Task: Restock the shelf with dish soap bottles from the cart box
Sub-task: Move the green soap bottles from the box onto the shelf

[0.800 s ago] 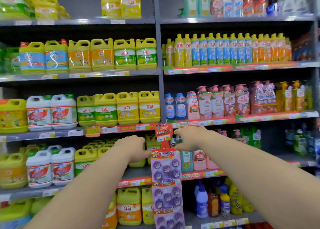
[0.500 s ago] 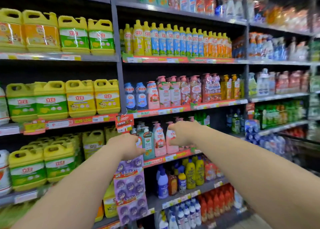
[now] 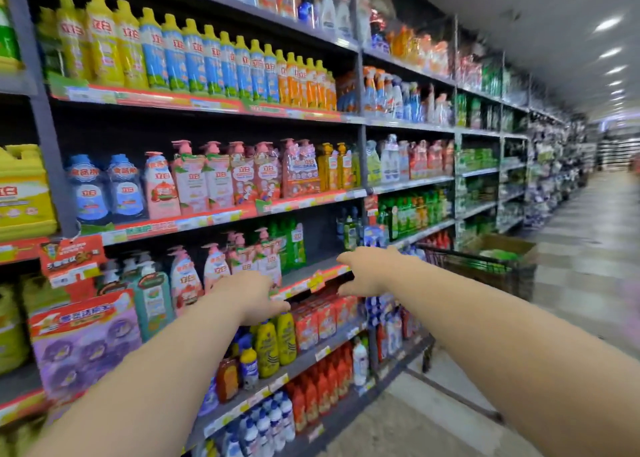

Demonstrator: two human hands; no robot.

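Head swung right since earlier frame: cart (image 3: 485, 273) with cardboard box (image 3: 504, 245) now in sight, beyond my right hand (image 3: 367, 271). Dish soap bottles (image 3: 214, 266) stand along left part of shelf (image 3: 313, 270) front edge; bare board toward right end. Left hand (image 3: 252, 297) and right hand both hold nothing, fingers loosely spread, hovering before that edge.

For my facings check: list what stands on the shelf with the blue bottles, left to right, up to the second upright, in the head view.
yellow jug → blue bottles → round pink bottle → pink pump bottles → pink refill packs → orange pump bottles
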